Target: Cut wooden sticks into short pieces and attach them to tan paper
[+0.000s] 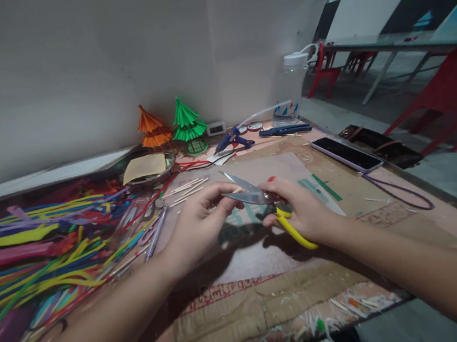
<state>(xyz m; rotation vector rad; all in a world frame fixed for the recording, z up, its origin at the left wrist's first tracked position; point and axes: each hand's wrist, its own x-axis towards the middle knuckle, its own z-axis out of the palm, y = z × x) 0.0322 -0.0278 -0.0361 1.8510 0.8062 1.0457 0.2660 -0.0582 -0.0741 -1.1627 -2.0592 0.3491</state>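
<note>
In my right hand [291, 205] is a pair of scissors [251, 196] with yellow handles, held at the pivot with its blades spread and pointing left. My left hand [210, 211] is closed in a pinch right at the blades. A small pale piece, apparently a thin wooden stick [237, 190], shows between its fingertips and the blades; most of it is hidden. Both hands are above a pale sheet [238, 262] with green markings. Several thin wooden sticks [185, 189] lie just beyond my left hand.
Many coloured pipe cleaners [59, 265] cover the left side. At the back stand an orange paper tree [152, 127], a green one [188, 126], a blue glue gun [231, 139] and a clear bottle [285, 89]. A phone [347, 154] lies right, near the table edge.
</note>
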